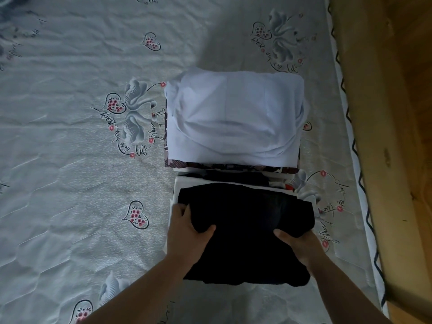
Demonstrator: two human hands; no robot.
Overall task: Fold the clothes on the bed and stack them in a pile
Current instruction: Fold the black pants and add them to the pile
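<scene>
A folded dark garment (247,218) lies near me on top of a white folded piece (178,183) whose edges show at the far and left sides. My left hand (187,230) grips its left edge, thumb on top and fingers underneath. My right hand (297,244) grips the right edge, thumb on top, the fingers hidden under the cloth. Just beyond it stands a pile topped by a folded white garment (233,120), with a dark patterned garment (233,166) showing beneath it.
The bed sheet (70,160) is pale with swan and heart prints and spreads wide to the left and beyond the pile. A wooden bed frame (385,136) runs along the right side.
</scene>
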